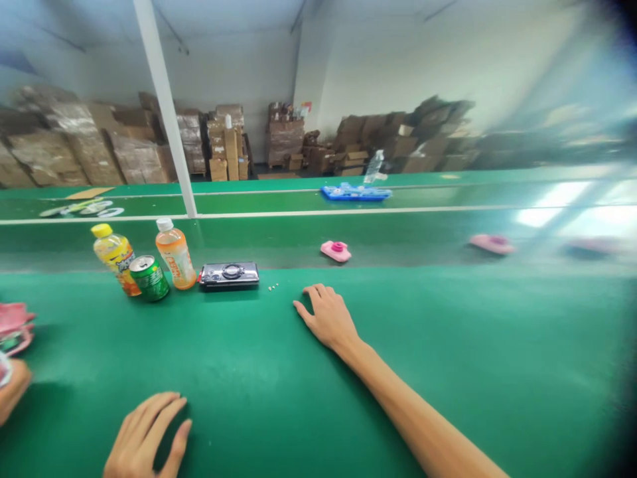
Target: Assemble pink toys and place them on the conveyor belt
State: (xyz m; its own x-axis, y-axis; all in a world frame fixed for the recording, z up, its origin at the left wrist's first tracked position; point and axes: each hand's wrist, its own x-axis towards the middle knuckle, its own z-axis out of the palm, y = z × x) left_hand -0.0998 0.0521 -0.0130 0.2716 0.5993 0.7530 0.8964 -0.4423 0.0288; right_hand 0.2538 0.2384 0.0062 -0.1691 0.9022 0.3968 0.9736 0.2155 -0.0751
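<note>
1. A green counter (239,372) fills the lower half of the view, with a green strip (269,240) running along beyond its far edge.
2. The right hand (326,317) reaches in from the lower right, palm down near the middle of the counter's far edge. Its fingers are loosely bent and close together, the thumb spread away to the side.
3. The left hand (146,435) is at the near edge, left of centre. Its fingers lie close together and gently curved, with the thumb apart.
4. A pink molded piece (336,251) with a darker pink round part on top lies on the strip, just beyond the right hand and apart from it.
5. A second pink piece (492,243) lies farther right on the strip; a blurred pink shape (594,245) is beyond that.
6. Small white bits (273,287) sit on the counter between the right hand and a dark, phone-like device (229,275) near the far edge.
7. Left of the device stand an orange-labelled bottle (176,255), a green can (149,279) and a yellow-capped bottle (117,260).
8. At the counter's left side, another person's hand (14,390) is beside a pink item (14,323), partly cut off.
9. Farther back are a blue tray (355,193), a clear bottle (373,166) and stacked cardboard boxes (231,143).
</note>
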